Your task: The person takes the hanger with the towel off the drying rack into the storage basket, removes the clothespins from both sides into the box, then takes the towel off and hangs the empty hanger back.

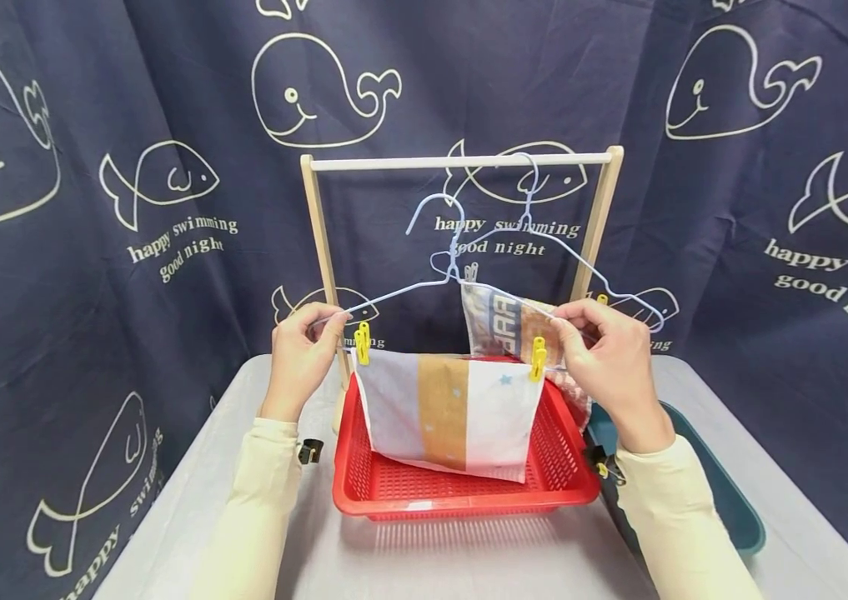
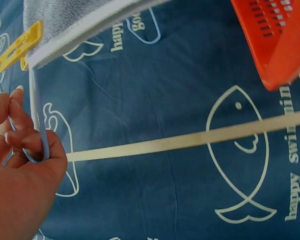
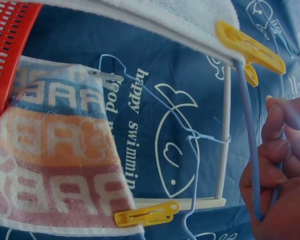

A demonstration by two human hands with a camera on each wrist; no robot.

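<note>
A light-blue wire hanger (image 1: 399, 293) is held up in front of a small rack, its hook pointing up and off the rod. The left hand (image 1: 299, 357) pinches its left end, and the right hand (image 1: 611, 357) pinches its right end. From the hanger hangs a small towel (image 1: 443, 408) with grey, tan and white bands. One yellow clothespin (image 1: 362, 342) grips its top left corner, another clothespin (image 1: 538, 358) its top right. In the wrist views the hanger's looped ends pass through the curled fingers of the left hand (image 2: 27, 155) and right hand (image 3: 282, 165).
A wooden rack (image 1: 461, 162) carries a second blue hanger (image 1: 574, 254) with a lettered towel (image 3: 60, 145), clipped by a yellow clothespin (image 3: 147, 214) and a grey clip (image 3: 106, 76). Below the held towel is a red basket (image 1: 461, 505); a teal tray (image 1: 739, 517) stands right.
</note>
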